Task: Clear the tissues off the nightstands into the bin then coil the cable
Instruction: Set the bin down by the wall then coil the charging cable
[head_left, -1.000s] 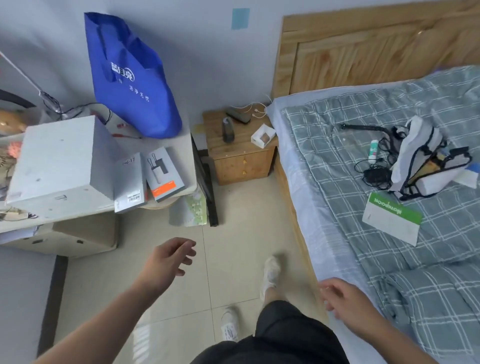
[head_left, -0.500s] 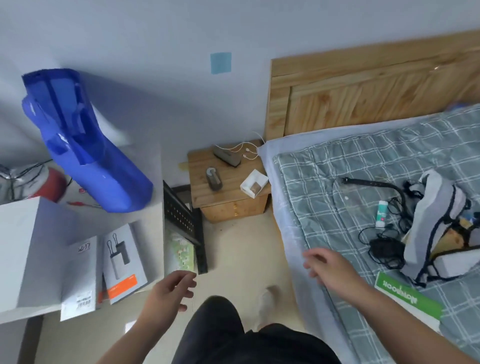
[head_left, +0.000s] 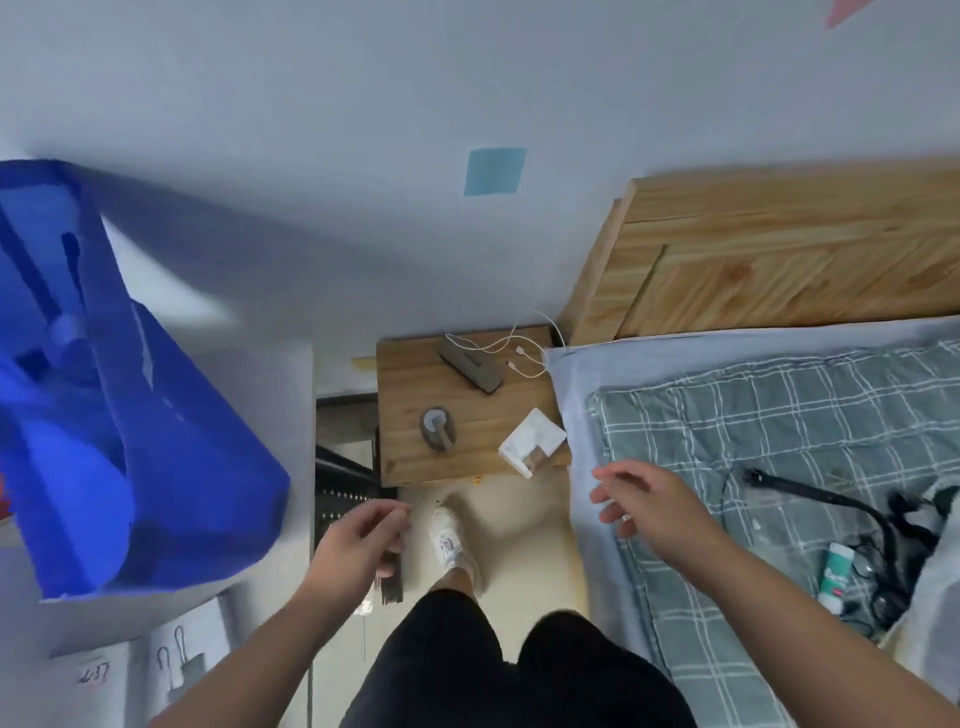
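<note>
My left hand (head_left: 358, 545) hangs at the lower centre of the frame. Its fingers are loosely curled with the thumb near the fingertips, and there is nothing in it. It lies in front of a black rack (head_left: 345, 501) that stands just left of the counter. My right hand (head_left: 649, 512) is right of centre, palm down, fingers spread and relaxed, holding nothing. It hovers over the near edge of the bed (head_left: 779, 415), just below and right of the counter's front right corner.

The counter (head_left: 410, 374), small and wooden, sits mid-frame against the wall, right beside the bed. The cable (head_left: 524, 353), thin and white, lies loose at the counter's upper right corner. It loops up past the back edge near the headboard (head_left: 779, 249), and part of it crosses the far end of a dark grey block (head_left: 470, 366). A white pack (head_left: 532, 441) sits askew at the lower right corner, jutting over the front edge. Whether it holds tissues I cannot tell. A round grey thing (head_left: 438, 428) stands toward the front left.

My shoe (head_left: 452, 540) is on the floor (head_left: 519, 545) between my hands. A big blue bag (head_left: 156, 441), blurred, fills the left of the frame. At right, black cords (head_left: 883, 525) and a small white-and-green tube (head_left: 836, 569) lie on the bed.
</note>
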